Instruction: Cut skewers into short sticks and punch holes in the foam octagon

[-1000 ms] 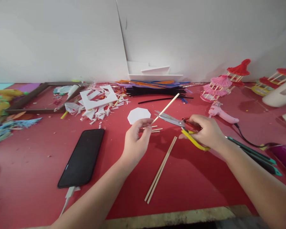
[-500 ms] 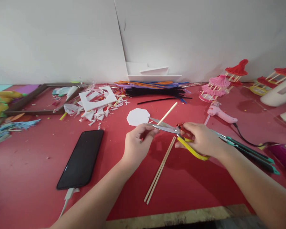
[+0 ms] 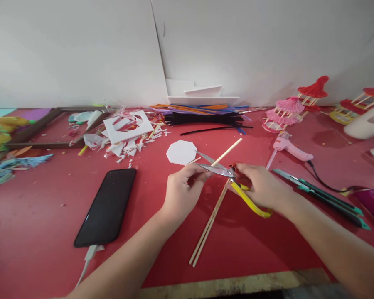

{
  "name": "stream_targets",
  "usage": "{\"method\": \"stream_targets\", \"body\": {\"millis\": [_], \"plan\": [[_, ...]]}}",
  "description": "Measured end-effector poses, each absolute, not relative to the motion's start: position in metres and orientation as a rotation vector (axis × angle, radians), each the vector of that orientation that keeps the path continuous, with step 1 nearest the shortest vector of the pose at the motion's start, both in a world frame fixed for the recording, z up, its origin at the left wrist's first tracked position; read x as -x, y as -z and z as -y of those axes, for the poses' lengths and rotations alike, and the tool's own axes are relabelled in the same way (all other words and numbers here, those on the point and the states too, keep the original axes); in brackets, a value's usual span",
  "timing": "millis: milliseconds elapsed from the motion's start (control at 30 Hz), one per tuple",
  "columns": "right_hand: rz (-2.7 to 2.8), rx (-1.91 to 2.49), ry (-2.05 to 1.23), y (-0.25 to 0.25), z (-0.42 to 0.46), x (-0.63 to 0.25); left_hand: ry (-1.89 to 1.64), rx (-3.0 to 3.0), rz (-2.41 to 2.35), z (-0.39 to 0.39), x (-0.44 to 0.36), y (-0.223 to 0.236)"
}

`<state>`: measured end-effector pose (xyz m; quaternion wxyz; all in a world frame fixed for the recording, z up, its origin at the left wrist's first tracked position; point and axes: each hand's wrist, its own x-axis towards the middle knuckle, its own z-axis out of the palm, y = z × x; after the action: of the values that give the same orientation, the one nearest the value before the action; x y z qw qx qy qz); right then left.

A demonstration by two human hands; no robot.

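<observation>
Landmark: white octagon, flat on the red table.

Left hand: just in front of the octagon; thumb and fingers pinching the lower end of a pale stick.

Stick: right of the octagon, tilted, its free end pointing up and away to the right.

Right hand: to the right of the octagon, curled about the yellow-and-red handles of the scissors. Blades parted, the stick between them, close by the left fingertips.

Changes from one second earlier: blades now nearer the pinching fingers; stick slanted lower; right hand lower, the scissors now overlapping the far ends of two long sticks in front of the octagon. Short sticks beside the octagon, several showing then, now mostly hidden; one short stick visible at its near right edge.

Container: brown frame, well left of the octagon; inside, crumpled scraps and small bits.

Also: phone, nearer and left of the octagon; craft knives, nearer and well right.
</observation>
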<state>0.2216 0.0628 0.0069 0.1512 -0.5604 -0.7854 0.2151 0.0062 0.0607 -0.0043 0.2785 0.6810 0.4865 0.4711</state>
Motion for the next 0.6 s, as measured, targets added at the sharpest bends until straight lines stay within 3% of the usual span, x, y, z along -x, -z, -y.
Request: {"method": "stream_targets", "body": {"millis": [600], "plan": [[2.348, 1.494, -0.535, -0.009, -0.062, -0.222, -1.285, -1.748, -1.097, -0.053, -0.013, 0.001]]}}
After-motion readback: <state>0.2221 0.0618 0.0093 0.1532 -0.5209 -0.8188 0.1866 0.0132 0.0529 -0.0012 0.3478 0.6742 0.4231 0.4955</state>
